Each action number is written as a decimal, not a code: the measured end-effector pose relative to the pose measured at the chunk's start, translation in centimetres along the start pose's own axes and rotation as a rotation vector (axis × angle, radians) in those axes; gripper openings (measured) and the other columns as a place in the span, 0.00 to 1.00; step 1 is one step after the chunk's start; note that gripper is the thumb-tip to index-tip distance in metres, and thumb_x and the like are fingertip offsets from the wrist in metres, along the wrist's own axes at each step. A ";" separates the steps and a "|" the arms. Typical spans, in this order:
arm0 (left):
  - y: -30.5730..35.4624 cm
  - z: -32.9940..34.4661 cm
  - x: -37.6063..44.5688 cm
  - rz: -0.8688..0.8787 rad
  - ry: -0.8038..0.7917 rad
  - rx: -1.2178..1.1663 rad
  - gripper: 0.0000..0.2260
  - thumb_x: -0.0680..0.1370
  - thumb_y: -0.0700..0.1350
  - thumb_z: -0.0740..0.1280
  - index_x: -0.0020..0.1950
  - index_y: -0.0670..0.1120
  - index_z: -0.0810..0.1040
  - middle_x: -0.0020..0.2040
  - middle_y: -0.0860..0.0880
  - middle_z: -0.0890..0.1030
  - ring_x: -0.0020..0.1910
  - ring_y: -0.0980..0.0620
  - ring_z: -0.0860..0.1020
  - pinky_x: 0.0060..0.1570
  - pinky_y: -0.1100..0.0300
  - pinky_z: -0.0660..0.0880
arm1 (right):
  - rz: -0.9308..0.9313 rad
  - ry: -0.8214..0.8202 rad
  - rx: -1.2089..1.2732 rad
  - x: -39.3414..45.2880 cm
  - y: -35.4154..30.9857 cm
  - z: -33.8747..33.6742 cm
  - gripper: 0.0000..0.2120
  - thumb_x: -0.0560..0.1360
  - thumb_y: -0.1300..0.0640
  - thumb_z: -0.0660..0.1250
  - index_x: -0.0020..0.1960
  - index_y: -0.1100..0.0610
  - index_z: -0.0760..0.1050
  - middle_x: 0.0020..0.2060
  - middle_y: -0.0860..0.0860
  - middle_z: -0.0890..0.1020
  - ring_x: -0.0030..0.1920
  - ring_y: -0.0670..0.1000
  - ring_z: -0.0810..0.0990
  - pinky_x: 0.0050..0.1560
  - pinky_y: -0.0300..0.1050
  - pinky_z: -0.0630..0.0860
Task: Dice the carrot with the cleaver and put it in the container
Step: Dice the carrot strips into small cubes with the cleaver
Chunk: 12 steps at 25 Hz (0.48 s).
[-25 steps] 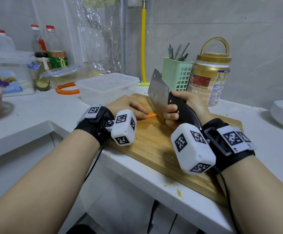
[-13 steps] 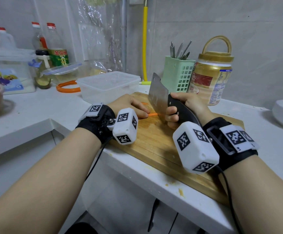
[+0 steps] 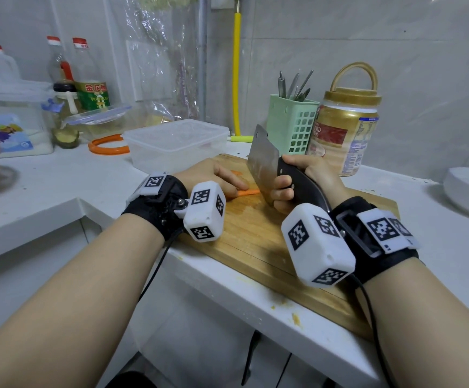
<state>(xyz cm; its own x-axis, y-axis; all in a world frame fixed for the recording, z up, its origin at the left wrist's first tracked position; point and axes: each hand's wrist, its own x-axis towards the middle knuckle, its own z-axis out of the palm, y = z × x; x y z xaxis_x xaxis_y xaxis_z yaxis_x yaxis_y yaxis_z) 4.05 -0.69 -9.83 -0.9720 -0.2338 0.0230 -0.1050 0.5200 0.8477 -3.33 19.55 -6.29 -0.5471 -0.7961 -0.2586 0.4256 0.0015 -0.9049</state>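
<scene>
Carrot (image 3: 248, 192) at frame centre is pressed onto board (image 3: 255, 242) by L hand (image 3: 208, 177), fingers laid flat. Cleaver (image 3: 264, 163) handle is gripped by R hand (image 3: 303, 177), fingers curled tight.

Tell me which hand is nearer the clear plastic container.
Left. The left hand lies on the carrot just before the container; the right hand, gripping the cleaver, is farther right.

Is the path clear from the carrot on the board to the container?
Nothing visible blocks it. The orange carrot strip lies on the wooden cutting board; the clear plastic container, lidless, sits just behind the board's far-left edge.
</scene>
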 end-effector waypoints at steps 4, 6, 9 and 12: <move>0.2 0.1 0.0 0.017 0.031 0.065 0.11 0.74 0.38 0.73 0.56 0.43 0.84 0.53 0.55 0.81 0.54 0.65 0.76 0.43 0.83 0.67 | -0.042 -0.021 0.036 -0.5 -0.2 -0.2 0.14 0.80 0.50 0.53 0.39 0.57 0.63 0.21 0.49 0.67 0.19 0.47 0.65 0.32 0.40 0.56; 0.1 0.1 0.0 0.023 0.054 0.056 0.11 0.73 0.38 0.73 0.55 0.42 0.84 0.53 0.54 0.82 0.54 0.64 0.77 0.43 0.83 0.67 | -0.046 -0.046 0.043 -0.7 -0.1 0.0 0.16 0.80 0.50 0.53 0.38 0.57 0.63 0.21 0.49 0.67 0.19 0.47 0.65 0.33 0.40 0.55; 0.0 0.2 0.0 0.026 0.092 0.048 0.10 0.73 0.39 0.74 0.54 0.42 0.84 0.51 0.52 0.83 0.53 0.59 0.78 0.43 0.80 0.71 | -0.028 -0.066 0.023 -0.6 0.1 0.3 0.16 0.80 0.50 0.52 0.37 0.57 0.64 0.21 0.49 0.67 0.19 0.47 0.64 0.32 0.40 0.56; 0.1 0.2 -0.1 0.026 0.086 0.044 0.10 0.73 0.38 0.74 0.53 0.42 0.84 0.48 0.52 0.83 0.50 0.59 0.78 0.44 0.78 0.72 | -0.011 -0.066 0.015 -0.6 0.2 0.4 0.16 0.80 0.50 0.52 0.38 0.57 0.64 0.21 0.49 0.67 0.19 0.47 0.65 0.26 0.36 0.60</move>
<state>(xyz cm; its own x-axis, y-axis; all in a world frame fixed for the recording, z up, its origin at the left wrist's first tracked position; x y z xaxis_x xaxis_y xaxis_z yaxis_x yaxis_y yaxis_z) 4.11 -0.42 -9.89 -0.9530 -0.2888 0.0915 -0.0915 0.5621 0.8220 -2.62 19.74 -6.17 -0.5031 -0.8344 -0.2250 0.4310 -0.0166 -0.9022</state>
